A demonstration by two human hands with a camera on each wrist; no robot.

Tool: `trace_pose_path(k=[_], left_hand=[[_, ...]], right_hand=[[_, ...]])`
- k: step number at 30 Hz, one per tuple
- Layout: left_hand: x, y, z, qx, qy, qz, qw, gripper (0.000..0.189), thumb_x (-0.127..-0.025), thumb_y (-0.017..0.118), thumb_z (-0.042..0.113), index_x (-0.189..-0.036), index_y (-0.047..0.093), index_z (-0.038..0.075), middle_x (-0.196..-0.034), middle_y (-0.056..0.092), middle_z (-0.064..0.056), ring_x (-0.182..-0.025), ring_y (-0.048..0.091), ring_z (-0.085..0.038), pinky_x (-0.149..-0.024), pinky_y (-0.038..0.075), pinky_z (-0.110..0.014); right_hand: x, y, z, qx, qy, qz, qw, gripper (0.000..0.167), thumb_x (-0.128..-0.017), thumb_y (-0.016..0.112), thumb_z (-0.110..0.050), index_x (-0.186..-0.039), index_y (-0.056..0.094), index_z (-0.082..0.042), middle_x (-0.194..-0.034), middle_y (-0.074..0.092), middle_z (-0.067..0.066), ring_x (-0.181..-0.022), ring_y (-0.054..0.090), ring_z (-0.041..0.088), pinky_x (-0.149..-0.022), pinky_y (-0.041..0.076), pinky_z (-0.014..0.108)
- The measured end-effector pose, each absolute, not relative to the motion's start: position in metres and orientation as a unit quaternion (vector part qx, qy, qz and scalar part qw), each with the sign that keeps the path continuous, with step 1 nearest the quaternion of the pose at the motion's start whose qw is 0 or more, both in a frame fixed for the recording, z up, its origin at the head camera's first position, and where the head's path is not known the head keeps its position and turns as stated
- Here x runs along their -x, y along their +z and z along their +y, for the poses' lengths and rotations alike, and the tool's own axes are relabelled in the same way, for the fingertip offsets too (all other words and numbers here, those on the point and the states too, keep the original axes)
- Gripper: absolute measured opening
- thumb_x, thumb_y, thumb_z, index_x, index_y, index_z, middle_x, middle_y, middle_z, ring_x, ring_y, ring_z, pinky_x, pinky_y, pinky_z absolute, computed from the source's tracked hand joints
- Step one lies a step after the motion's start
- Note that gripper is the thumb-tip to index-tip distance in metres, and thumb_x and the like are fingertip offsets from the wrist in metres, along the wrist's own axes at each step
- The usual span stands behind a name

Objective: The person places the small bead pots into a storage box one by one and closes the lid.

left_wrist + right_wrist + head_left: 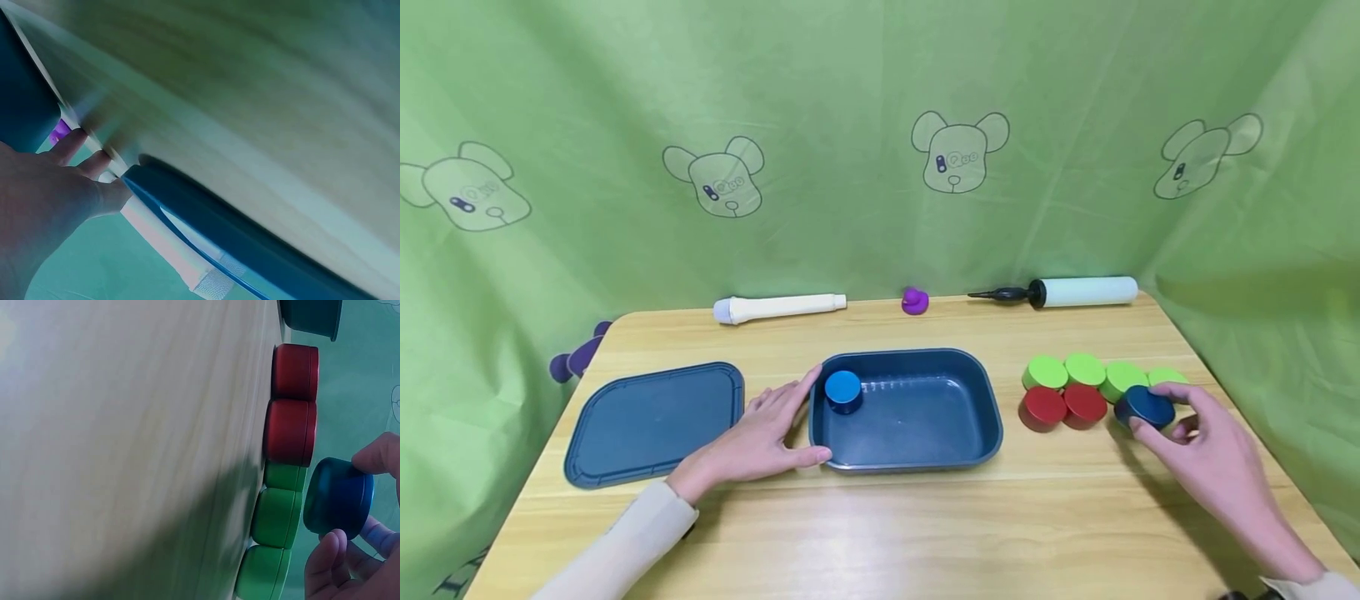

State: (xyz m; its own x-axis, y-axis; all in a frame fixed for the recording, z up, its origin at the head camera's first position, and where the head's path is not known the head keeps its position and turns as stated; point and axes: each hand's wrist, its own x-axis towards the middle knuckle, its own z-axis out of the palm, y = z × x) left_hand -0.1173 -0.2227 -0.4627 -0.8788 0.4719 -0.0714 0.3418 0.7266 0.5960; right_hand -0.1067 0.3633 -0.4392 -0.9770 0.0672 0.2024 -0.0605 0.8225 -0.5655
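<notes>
Narrow gap between tub (917,421) and red tins (1043,407)

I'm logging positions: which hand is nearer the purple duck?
Left. The left hand is at the blue tub's left end, in front and left of the purple duck; the right hand, pinching a blue tin, is farther off to its right.

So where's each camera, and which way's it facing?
Head: on the head, facing forward and down at the table, left hand and right hand.
Left wrist: worn there, upside down, facing bin and lid past that hand.
Right wrist: worn there, sideways, facing red tins and that hand.
Head and right wrist share the held blue tin.
</notes>
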Motion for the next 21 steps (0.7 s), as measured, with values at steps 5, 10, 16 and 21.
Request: trace_pose_path(k=[5, 10, 16, 21], left_hand=[[0.118, -0.463, -0.223, -0.222, 0.296, 0.923, 0.108, 0.113, -0.095, 0.067, 0.077, -0.176, -0.003, 0.04, -0.18, 0.021, -0.002, -0.164, 0.022, -0.03, -0.13, 0.007, -0.064], [0.117, -0.462, -0.223, -0.222, 0.299, 0.922, 0.111, 0.113, -0.095, 0.067, 0.076, -0.176, -0.003, 0.041, -0.18, 0.021, -0.002, -0.164, 0.021, -0.03, -0.13, 0.007, -0.064], [0.117, -0.462, -0.223, -0.221, 0.298, 0.922, 0.111, 0.113, -0.096, 0.067, 0.077, -0.176, -0.004, 0.04, -0.18, 0.021, -0.002, -0.164, 0.02, -0.031, -0.13, 0.006, -0.064], [0.117, -0.462, -0.223, -0.222, 0.299, 0.922, 0.111, 0.113, -0.095, 0.067, 0.077, -0.176, -0.004, 0.04, -0.18, 0.02, -0.002, -0.164, 0.02, -0.031, -0.13, 0.006, -0.064]], right_hand=[[0.108, -0.436, 0.359, -0.001, 0.306, -0.944, 0.118, 0.059, -0.095, 0.089, -0.028, -0.144, 0.063, -0.009, -0.094, 0.063, 0.009, -0.077, 0.054, 0.004, -0.057, 0.041, 0.027], [0.107, -0.432, 0.353, -0.007, 0.323, -0.938, 0.125, 0.058, -0.094, 0.089, -0.026, -0.144, 0.064, -0.011, -0.092, 0.062, 0.009, -0.076, 0.056, 0.006, -0.055, 0.042, 0.026], [0.105, -0.425, 0.341, -0.02, 0.333, -0.935, 0.122, 0.058, -0.095, 0.089, -0.024, -0.145, 0.063, -0.01, -0.097, 0.064, 0.011, -0.08, 0.056, 0.007, -0.059, 0.043, 0.023], [0.104, -0.421, 0.33, -0.026, 0.336, -0.934, 0.119, 0.058, -0.095, 0.089, -0.026, -0.145, 0.063, -0.011, -0.1, 0.064, 0.012, -0.082, 0.057, 0.009, -0.061, 0.045, 0.022]])
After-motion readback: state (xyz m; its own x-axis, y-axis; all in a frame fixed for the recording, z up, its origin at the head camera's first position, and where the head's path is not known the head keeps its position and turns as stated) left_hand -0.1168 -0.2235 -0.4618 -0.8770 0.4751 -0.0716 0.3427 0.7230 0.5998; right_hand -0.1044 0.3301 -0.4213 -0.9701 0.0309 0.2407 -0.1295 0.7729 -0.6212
